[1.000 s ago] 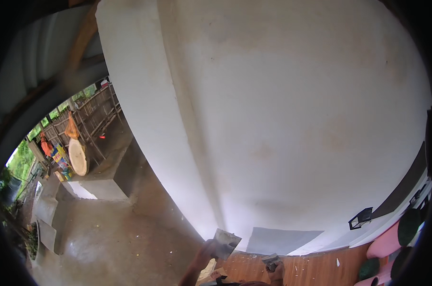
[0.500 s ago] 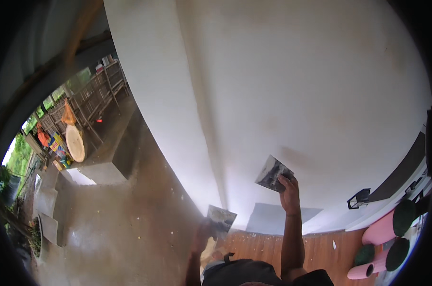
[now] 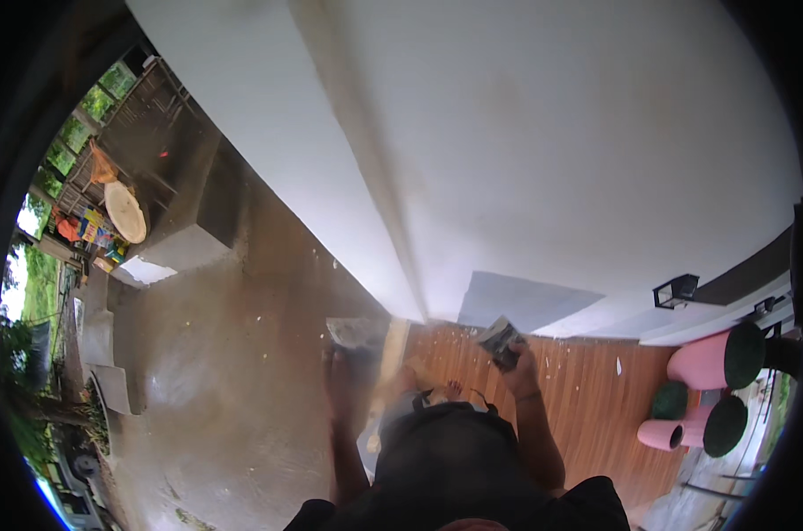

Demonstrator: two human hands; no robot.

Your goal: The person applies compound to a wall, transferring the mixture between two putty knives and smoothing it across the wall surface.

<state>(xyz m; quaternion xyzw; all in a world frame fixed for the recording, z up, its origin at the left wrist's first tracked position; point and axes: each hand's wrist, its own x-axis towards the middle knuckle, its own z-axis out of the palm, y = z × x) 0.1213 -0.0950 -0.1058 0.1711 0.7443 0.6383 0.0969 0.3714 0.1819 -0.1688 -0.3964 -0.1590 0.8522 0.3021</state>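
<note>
My right hand (image 3: 521, 372) grips a square putty knife (image 3: 501, 342) smeared with grey and dark filler. It is in front of my body, over the wooden floor and just below the grey patch (image 3: 525, 301) at the foot of the white wall (image 3: 552, 159). My left hand (image 3: 338, 376) is dim and blurred. It holds a second flat, light grey putty knife (image 3: 355, 332) over the concrete floor, left of the wall's lower corner. Neither blade touches the wall. The handles are hidden by my fingers.
A black wall lamp (image 3: 676, 291) juts out at right, above pink planters (image 3: 710, 361) with dark green tops. At left, a concrete ledge (image 3: 189, 248) holds an oval wooden slab (image 3: 125, 212) and colourful bags. White specks dot the concrete floor (image 3: 216, 354) and wooden floor (image 3: 579, 380).
Both hands have come down and nearer my body with their putty knives. The right blade has left the white wall. My view has tilted lower, showing more floor and my legs.
</note>
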